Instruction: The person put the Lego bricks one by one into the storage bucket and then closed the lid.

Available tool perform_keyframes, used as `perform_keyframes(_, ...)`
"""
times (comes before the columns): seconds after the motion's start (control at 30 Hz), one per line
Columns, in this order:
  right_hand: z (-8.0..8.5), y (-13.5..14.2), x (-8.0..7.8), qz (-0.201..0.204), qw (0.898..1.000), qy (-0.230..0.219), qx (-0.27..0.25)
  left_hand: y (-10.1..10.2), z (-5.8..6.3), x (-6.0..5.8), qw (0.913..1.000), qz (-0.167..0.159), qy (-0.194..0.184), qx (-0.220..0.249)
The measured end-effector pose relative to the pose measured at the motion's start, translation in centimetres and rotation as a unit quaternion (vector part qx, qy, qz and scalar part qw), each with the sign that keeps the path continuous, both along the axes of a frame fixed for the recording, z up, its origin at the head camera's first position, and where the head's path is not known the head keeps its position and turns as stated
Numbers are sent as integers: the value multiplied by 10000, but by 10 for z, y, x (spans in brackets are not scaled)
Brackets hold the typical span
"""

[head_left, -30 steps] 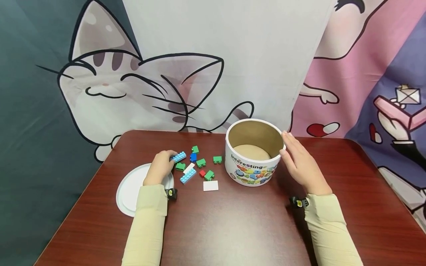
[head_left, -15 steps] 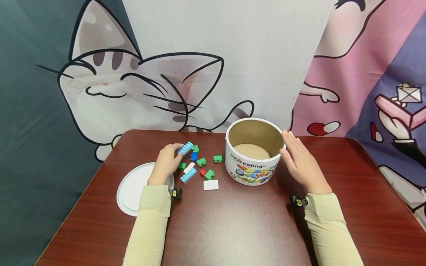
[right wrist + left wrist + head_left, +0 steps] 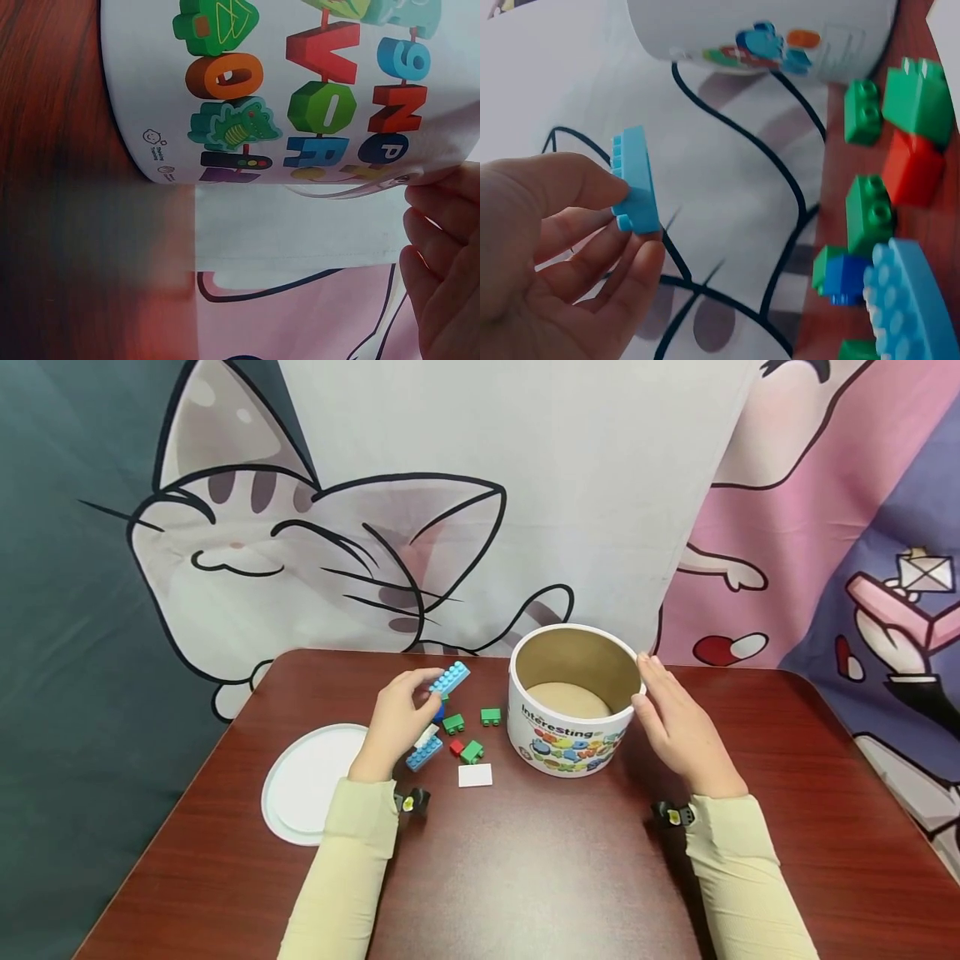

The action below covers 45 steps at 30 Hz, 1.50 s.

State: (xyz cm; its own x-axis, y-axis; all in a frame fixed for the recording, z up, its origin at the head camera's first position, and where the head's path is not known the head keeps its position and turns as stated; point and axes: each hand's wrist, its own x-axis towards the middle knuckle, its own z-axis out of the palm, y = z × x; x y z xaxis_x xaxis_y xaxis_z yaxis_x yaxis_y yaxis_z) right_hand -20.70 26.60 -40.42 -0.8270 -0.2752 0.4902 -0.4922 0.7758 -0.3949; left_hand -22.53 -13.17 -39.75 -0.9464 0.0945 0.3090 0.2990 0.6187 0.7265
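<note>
The left forearm (image 3: pixel 341 868) is angled toward one o'clock, and the left hand (image 3: pixel 397 714) is set in a pinch, thumb (image 3: pixel 574 180) opposite curled fingers. The right forearm (image 3: pixel 750 877) is aimed at eleven o'clock; the right hand (image 3: pixel 688 727) is kept nearly straight-fingered, though its pressure cannot be judged.

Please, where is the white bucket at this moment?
In the head view, the white bucket stands right of centre on the table, near the far edge, with a green block to its left and the right hand at its right side.
</note>
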Motion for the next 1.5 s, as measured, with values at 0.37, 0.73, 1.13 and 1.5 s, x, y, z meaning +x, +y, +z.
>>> perform_keyframes(0.37,2,2,3,-92,9996,-185,-186,27,5,9,9950,-503,810,309)
perform_keyframes(0.73,1,1,3,-37,9987,-244,-442,44,17,19,9856,-799,1406,487)
perform_keyframes(1.13,-1,-1,0,4,9988,-197,-443,80,36,-1,9739,-1261,1849,386)
perform_keyframes(1.5,-1,2,-2,132,9998,142,21,111,52,-34,9765,-1521,973,-1179)
